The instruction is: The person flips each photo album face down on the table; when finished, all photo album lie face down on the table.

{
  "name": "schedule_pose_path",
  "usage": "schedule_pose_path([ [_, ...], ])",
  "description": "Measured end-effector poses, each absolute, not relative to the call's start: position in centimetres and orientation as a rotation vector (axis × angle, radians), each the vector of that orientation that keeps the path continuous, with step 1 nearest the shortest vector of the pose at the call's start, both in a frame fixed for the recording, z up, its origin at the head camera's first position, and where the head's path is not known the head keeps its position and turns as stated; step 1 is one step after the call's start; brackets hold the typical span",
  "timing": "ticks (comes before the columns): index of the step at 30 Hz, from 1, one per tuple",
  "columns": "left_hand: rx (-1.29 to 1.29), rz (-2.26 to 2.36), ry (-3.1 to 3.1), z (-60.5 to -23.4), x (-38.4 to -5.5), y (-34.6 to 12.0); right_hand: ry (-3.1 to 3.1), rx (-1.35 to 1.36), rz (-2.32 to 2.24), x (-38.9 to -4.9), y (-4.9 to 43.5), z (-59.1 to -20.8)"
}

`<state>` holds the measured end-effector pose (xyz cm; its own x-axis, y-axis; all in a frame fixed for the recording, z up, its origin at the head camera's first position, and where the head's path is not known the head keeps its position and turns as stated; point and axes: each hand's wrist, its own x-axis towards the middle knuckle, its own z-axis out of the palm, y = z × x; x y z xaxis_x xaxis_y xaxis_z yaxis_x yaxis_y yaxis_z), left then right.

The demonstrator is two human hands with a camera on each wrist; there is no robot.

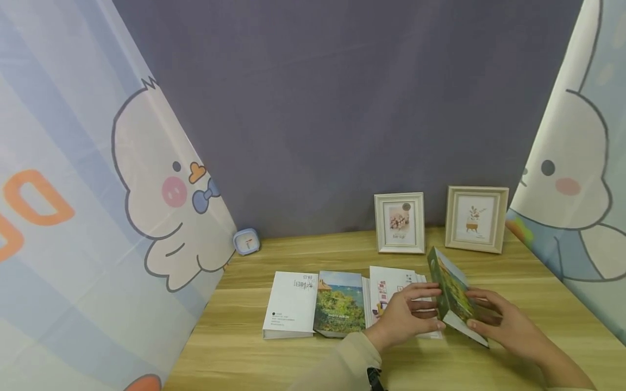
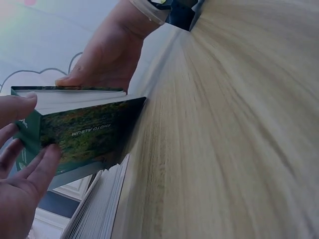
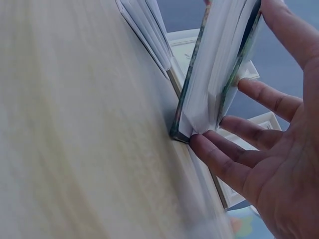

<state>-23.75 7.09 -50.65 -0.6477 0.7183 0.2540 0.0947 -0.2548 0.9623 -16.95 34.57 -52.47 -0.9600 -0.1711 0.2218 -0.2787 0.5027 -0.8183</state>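
Observation:
Between both hands, a green photo album [image 1: 457,296] stands tilted at the right end of a row of albums. My left hand [image 1: 405,317] holds it at the spine side, with the thumb and fingers on either side of the spine in the left wrist view. Its opposite side is gripped by my right hand [image 1: 508,326]. The right wrist view shows white page edges [image 3: 212,74] between the covers, with the right fingers along them. Whether the album's lower edge touches the table cannot be told. Behind the left hand, a white album [image 1: 383,282] is partly hidden.
Left of the hands lie a seaside-picture photo album [image 1: 339,298] and a white album [image 1: 289,304] on the wooden table [image 1: 235,347]. Two picture frames [image 1: 400,223] [image 1: 476,219] stand at the back right. A small blue clock [image 1: 246,241] sits at the back left.

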Motion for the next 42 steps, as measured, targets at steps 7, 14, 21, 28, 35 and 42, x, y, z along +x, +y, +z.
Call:
schedule_pose_path([
  [7,0.927,1.999,1.525,-50.6,-23.4,7.1,-2.583,0.454,1.479,-16.9,34.1,-52.5],
  [14,0.874,2.017,1.518,-50.5,-23.3,7.3,-2.533,0.468,1.48,-17.1,33.8,-52.5],
  [21,0.86,2.065,1.439,-50.9,-23.6,7.7,-2.474,0.533,1.534,-17.2,33.5,-52.5],
  [28,0.88,2.13,1.361,-51.0,-23.8,8.2,-2.435,0.618,1.524,-17.4,33.5,-52.7],
  [35,0.822,2.073,1.443,-50.9,-23.4,8.4,-2.425,0.592,1.661,-16.9,33.4,-52.4],
  [42,0.906,1.996,1.529,-51.3,-23.4,8.9,-2.349,0.594,1.812,-16.6,34.1,-52.4],
])
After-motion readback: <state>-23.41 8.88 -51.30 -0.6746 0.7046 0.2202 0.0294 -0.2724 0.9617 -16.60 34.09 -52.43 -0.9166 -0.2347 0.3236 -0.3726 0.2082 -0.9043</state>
